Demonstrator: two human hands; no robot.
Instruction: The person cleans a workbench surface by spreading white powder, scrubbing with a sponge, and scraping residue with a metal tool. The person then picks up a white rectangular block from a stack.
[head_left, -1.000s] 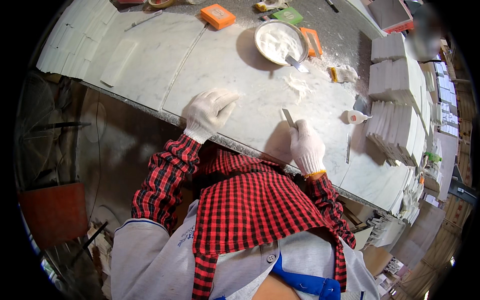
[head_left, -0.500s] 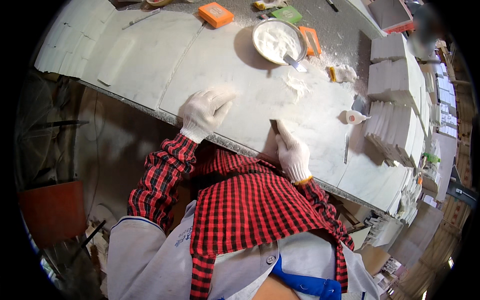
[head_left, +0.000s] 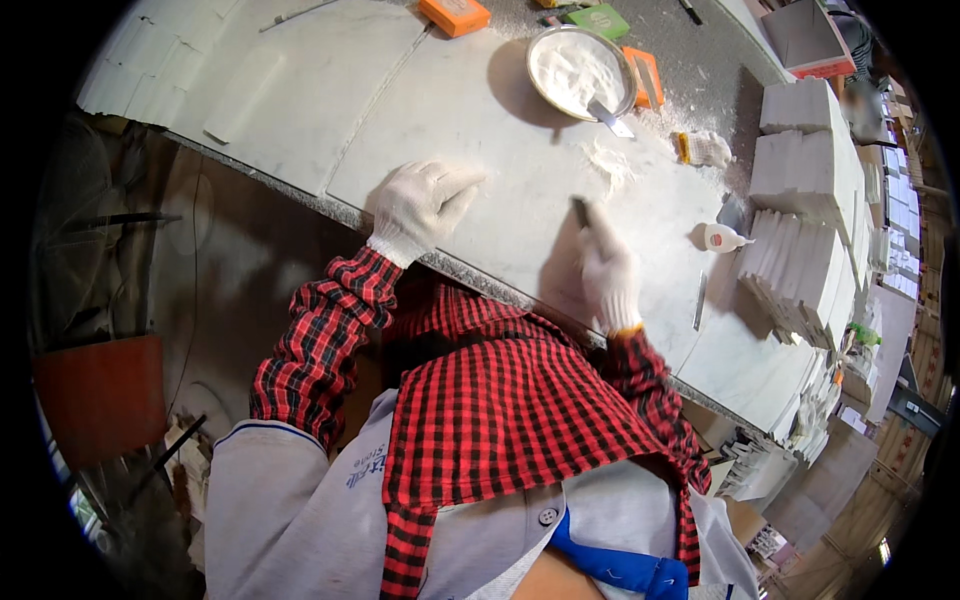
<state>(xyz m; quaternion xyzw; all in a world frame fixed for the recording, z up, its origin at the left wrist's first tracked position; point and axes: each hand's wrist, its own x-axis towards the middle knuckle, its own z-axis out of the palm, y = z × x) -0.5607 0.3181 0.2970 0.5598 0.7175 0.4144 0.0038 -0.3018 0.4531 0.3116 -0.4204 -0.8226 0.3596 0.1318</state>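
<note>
My left hand, in a white knit glove, rests at the front edge of a pale marble slab. Its fingers are closed together; whatever they may hold is hidden. Raised a little over the slab, my right hand, also gloved, grips a small dark flat tool whose tip sticks out past the fingers. I cannot make out its exact kind. Beyond the right hand, white paste is smeared on the slab. A metal bowl of white paste stands farther back, with a putty knife in it.
Orange boxes and a green box lie at the back. A crumpled glove, a small white squeeze bottle and a thin metal strip are to the right. Stacked white tiles line the right side.
My right hand has lifted and moved away from the front edge, carrying the dark tool farther over the slab. My left hand stays at the edge, nearly unmoved. The view has shifted slightly.
</note>
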